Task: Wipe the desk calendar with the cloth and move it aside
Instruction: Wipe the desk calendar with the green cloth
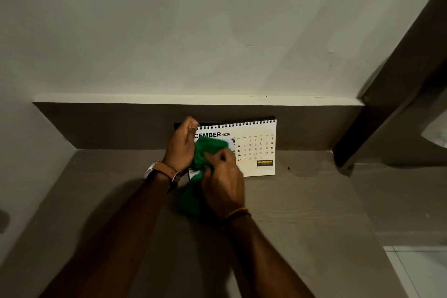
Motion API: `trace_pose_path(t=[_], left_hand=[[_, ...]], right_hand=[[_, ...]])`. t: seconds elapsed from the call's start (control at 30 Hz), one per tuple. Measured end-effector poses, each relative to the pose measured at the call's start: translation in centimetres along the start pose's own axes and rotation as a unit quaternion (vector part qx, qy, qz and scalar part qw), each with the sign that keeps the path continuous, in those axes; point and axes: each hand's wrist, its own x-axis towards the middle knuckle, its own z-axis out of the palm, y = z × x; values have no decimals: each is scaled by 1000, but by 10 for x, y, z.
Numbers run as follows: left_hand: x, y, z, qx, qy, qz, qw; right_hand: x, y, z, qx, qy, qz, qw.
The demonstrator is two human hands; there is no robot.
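A white spiral-bound desk calendar point(256, 150) stands upright on the grey desk point(302, 213), close to the back panel, showing a December 2026 page. My left hand point(182, 145) grips its top left corner, thumb over the spiral edge. My right hand point(223, 181) is bunched around a green cloth point(208, 150) and presses it against the left half of the calendar's face. Part of the cloth hangs down onto the desk below my right hand. The calendar's left half is mostly hidden by the hands and the cloth.
A grey back panel point(108, 126) with a pale ledge runs behind the calendar. A dark slanted beam point(387, 104) rises at the right. The desk's right edge drops to a tiled floor point(418, 271). A wall closes the left side.
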Motion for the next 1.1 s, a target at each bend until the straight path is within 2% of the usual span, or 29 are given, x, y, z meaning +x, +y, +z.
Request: trace_pose_path(t=[0.07, 0.13, 0.23, 0.3, 0.33, 0.47, 0.63, 0.7, 0.77, 0.87, 0.93, 1.0, 1.1], left_hand=[[1, 0, -3, -12, -26, -1, 1000], [1, 1, -3, -23, -32, -3, 999], [-1, 2, -2, -33, -23, -4, 999], [-2, 2, -2, -29, -23, -4, 999], [-2, 2, -1, -28, -22, -4, 999], [2, -4, -4, -33, -31, -8, 999], [4, -7, -8, -19, -51, -4, 998], [2, -4, -6, -18, -44, -8, 999], [1, -2, -6, -12, -38, -2, 999], [-1, 0, -7, -3, -41, -10, 999], [-1, 1, -6, -11, -38, -17, 999], [-1, 1, -4, -19, -35, -16, 999], [-1, -2, -4, -8, -21, -1, 1000]], right_hand=[[-9, 1, 10, -36, -29, -34, 998], [-6, 11, 0, -29, -11, -6, 999], [12, 37, -35, 10, 120, 111, 986], [20, 43, -48, 11, 161, 141, 977], [21, 35, -45, 10, 145, 123, 982], [7, -13, 0, -10, -17, -19, 1000], [-6, 4, 13, -84, -103, -61, 989], [-19, 19, 2, -86, -129, -41, 987], [-18, 39, -17, -59, -78, 33, 995], [2, 73, -57, -33, 61, 146, 987], [21, 80, -78, -17, 120, 165, 979], [31, 71, -81, -3, 128, 142, 982], [20, 51, -60, 2, 75, 99, 992]])
